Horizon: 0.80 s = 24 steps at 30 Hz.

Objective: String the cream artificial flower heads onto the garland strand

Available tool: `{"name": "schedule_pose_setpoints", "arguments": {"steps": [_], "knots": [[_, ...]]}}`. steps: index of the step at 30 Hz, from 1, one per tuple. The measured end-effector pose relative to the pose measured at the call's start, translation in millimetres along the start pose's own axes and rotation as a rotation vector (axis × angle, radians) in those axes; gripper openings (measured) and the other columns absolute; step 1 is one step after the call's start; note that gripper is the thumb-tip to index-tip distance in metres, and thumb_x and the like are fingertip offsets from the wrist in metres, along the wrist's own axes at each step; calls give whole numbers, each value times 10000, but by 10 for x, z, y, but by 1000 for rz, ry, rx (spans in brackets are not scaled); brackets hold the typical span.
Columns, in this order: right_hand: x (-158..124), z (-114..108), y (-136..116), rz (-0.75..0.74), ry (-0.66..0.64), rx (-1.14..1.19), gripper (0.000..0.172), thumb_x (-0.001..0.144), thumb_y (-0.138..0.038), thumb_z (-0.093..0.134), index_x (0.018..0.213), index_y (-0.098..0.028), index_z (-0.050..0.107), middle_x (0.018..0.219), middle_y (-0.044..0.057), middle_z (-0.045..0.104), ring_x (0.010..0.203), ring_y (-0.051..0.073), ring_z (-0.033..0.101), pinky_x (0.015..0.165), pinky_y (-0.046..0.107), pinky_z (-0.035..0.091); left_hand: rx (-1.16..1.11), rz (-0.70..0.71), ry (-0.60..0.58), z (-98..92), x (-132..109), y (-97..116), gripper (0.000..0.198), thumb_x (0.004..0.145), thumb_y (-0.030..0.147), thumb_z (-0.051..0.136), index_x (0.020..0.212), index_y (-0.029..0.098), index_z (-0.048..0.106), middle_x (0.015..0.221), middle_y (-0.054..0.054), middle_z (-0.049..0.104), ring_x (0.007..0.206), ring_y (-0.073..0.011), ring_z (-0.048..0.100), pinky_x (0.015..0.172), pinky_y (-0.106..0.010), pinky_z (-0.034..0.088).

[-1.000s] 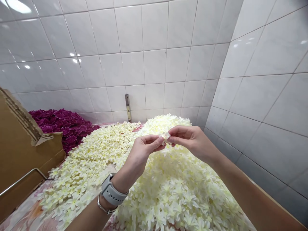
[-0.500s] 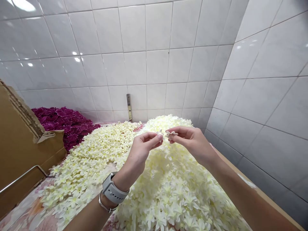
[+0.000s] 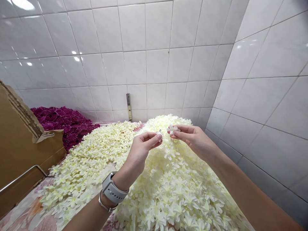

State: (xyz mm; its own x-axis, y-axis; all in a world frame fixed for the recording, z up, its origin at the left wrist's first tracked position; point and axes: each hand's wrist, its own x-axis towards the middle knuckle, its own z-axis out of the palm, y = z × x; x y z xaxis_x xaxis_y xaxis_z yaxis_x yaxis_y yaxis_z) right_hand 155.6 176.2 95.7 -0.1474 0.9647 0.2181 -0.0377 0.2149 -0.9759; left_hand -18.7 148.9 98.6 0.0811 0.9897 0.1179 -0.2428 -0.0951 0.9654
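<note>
My left hand (image 3: 141, 148), with a grey watch (image 3: 115, 189) on its wrist, pinches a small white flower (image 3: 159, 132) between thumb and fingertips. Just to its right, my right hand (image 3: 192, 136) grips another white artificial flower (image 3: 172, 129), its petals facing out toward me. A short gap parts the two flowers. Both hands hover over a large heap of white artificial flowers (image 3: 173, 189). To the left spreads a lower pile of smaller cream-yellow flowers (image 3: 96, 150).
Purple flowers (image 3: 64, 123) are heaped at the back left, behind a torn cardboard box (image 3: 26, 154). A bent metal rod (image 3: 21, 178) juts out beside the box. A narrow metal strip (image 3: 129, 107) stands against the tiled wall (image 3: 157, 67). Patterned cloth (image 3: 29, 211) shows beneath the piles.
My right hand has turned a little and drawn slightly away from the left, so its flower now shows its petals. My left hand stays nearly where it was.
</note>
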Motion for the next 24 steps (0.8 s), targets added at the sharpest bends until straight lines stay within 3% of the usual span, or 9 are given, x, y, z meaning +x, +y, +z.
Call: {"name": "schedule_pose_setpoints", "arguments": {"steps": [6,8,14,20,24], "knots": [[-1,-19,2,-3,81,-1,347,494,-427,822,612,-148,652,657,21,597,614,129,566,714,312,500,14,3,-18,-4,4,-9,172,640,283,740,641,128,666,664,-10,619,706,-122,587,855,-313,455],[-1,-30,4,0,107,-23,358,495,-434,821,639,-145,667,670,27,596,613,128,560,677,300,501,13,1,-21,-4,3,-13,171,643,282,739,646,127,665,670,-11,622,707,-121,588,853,-311,459],[8,-46,-18,12,62,32,319,567,-409,789,751,-158,718,972,71,649,873,189,606,888,338,479,-8,-3,-8,4,1,-4,167,630,269,744,625,125,659,653,-13,622,690,-118,584,838,-303,459],[19,-31,-9,40,148,83,333,463,-371,837,678,-151,707,831,54,666,708,181,644,848,366,511,-15,-12,-1,17,-2,22,168,616,267,753,609,127,661,644,-13,624,692,-121,586,849,-311,453],[21,-62,-2,22,186,32,327,475,-394,835,639,-150,692,764,47,655,694,181,637,840,376,508,-18,-9,9,13,8,11,169,605,269,760,612,129,665,645,-14,626,692,-123,587,858,-322,453]]}}
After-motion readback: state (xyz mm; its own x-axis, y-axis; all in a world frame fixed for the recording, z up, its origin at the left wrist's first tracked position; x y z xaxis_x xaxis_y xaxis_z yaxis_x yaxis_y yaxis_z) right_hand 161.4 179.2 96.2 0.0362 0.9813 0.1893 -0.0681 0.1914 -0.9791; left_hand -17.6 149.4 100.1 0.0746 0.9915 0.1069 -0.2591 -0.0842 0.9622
